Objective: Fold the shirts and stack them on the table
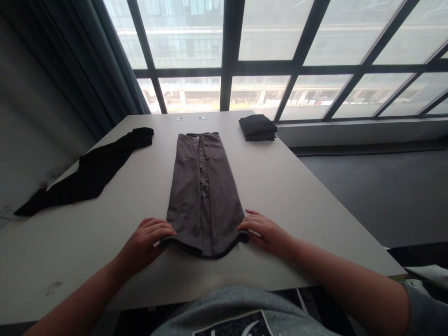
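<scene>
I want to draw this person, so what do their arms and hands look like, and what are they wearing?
Both forearms are bare, with no gloves, rings or watch showing on the left hand or right hand. A grey short sleeve covers the right upper arm, part of a grey T-shirt with a dark print.

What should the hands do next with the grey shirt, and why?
Probably lift the near hem and fold it up toward the collar. The shirt already lies as a long narrow strip with its sides folded in, and the left hand and right hand sit at the two near corners. A folded stack waits at the far edge.
</scene>
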`<move>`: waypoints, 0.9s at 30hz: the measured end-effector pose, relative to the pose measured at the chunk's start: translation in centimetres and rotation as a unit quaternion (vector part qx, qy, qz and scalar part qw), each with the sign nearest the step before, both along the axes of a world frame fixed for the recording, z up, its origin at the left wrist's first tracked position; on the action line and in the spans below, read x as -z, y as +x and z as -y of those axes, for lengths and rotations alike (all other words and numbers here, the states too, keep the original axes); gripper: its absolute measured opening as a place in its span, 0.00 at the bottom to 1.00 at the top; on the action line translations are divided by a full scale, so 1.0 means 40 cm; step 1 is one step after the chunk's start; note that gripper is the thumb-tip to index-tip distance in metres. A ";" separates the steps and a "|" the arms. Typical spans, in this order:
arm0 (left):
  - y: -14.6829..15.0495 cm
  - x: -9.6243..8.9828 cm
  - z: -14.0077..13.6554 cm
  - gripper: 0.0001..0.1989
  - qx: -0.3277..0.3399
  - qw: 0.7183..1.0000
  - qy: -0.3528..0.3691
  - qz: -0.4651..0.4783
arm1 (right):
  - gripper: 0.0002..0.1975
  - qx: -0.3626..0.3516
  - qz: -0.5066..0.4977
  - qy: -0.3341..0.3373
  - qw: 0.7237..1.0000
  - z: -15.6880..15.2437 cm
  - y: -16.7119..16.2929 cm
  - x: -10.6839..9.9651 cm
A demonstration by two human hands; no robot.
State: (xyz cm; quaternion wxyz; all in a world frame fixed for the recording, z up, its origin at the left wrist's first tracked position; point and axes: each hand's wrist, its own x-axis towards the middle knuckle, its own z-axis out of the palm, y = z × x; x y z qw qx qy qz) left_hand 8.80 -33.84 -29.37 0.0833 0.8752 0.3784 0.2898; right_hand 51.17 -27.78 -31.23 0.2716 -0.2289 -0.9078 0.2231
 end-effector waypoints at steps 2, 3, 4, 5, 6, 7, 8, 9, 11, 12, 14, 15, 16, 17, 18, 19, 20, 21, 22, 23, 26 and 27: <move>0.002 -0.030 -0.028 0.07 -0.002 1.000 -0.015 0.025 | 0.12 0.042 -0.038 -0.035 0.998 -0.027 -0.013 -0.018; 0.003 -0.044 -0.042 0.07 -0.007 0.999 -0.018 0.041 | 0.11 0.068 -0.054 -0.056 0.995 -0.043 -0.021 -0.027; 0.004 -0.056 -0.055 0.08 -0.016 0.998 -0.019 0.055 | 0.10 0.093 -0.073 -0.079 0.990 -0.058 -0.028 -0.037; 0.005 -0.066 -0.067 0.09 -0.026 0.997 -0.020 0.065 | 0.10 0.111 -0.092 -0.101 0.984 -0.073 -0.034 -0.046; 0.005 -0.074 -0.077 0.10 -0.033 0.997 -0.024 0.071 | 0.10 0.114 -0.105 -0.121 0.980 -0.085 -0.037 -0.055; 0.004 -0.078 -0.084 0.12 -0.036 0.996 -0.029 0.073 | 0.09 0.101 -0.109 -0.135 0.980 -0.095 -0.037 -0.064; 0.002 -0.078 -0.088 0.12 -0.034 0.996 -0.034 0.072 | 0.09 0.073 -0.099 -0.143 0.982 -0.100 -0.034 -0.073; 0.000 -0.075 -0.087 0.12 -0.027 0.997 -0.042 0.065 | 0.09 0.035 -0.076 -0.146 0.986 -0.100 -0.027 -0.081; -0.006 -0.060 -0.073 0.12 -0.008 0.997 -0.071 0.040 | 0.15 -0.045 -0.009 -0.141 0.989 -0.086 -0.005 -0.092; -0.009 -0.050 -0.060 0.12 0.003 0.996 -0.091 0.022 | 0.19 -0.075 0.021 -0.138 0.987 -0.073 0.009 -0.094; -0.014 -0.029 -0.029 0.15 0.023 0.990 -0.135 -0.007 | 0.25 -0.110 0.068 -0.135 0.982 -0.039 0.036 -0.092; -0.015 -0.020 -0.013 0.16 0.031 0.987 -0.154 -0.015 | 0.26 -0.117 0.087 -0.132 0.981 -0.022 0.048 -0.087; -0.016 -0.012 0.001 0.16 0.034 0.985 -0.167 -0.019 | 0.26 -0.116 0.102 -0.124 0.980 -0.006 0.056 -0.079; -0.015 -0.006 0.013 0.16 0.034 0.984 -0.174 -0.021 | 0.25 -0.111 0.112 -0.110 0.981 0.007 0.062 -0.069; -0.014 0.000 0.023 0.15 0.030 0.984 -0.175 -0.021 | 0.23 -0.102 0.119 -0.091 0.984 0.018 0.064 -0.057; -0.013 0.004 0.030 0.14 0.025 0.985 -0.171 -0.023 | 0.21 -0.092 0.120 -0.067 0.986 0.026 0.063 -0.044; -0.013 0.008 0.034 0.12 0.020 0.986 -0.165 -0.023 | 0.19 -0.082 0.117 -0.041 0.989 0.030 0.061 -0.032; -0.012 0.012 0.036 0.11 0.017 0.987 -0.158 -0.020 | 0.17 -0.073 0.113 -0.015 0.991 0.031 0.056 -0.021; -0.013 0.016 0.037 0.10 0.015 0.988 -0.152 -0.014 | 0.16 -0.067 0.110 0.013 0.992 0.031 0.052 -0.012; -0.014 0.020 0.037 0.09 0.010 0.989 -0.149 -0.004 | 0.15 -0.061 0.108 0.041 0.991 0.028 0.047 -0.005; -0.019 0.026 0.040 0.12 -0.032 0.986 -0.162 0.019 | 0.18 -0.050 0.106 0.127 0.985 0.019 0.038 0.002; -0.020 0.026 0.043 0.13 -0.051 0.984 -0.171 0.019 | 0.20 -0.048 0.106 0.151 0.982 0.017 0.036 0.002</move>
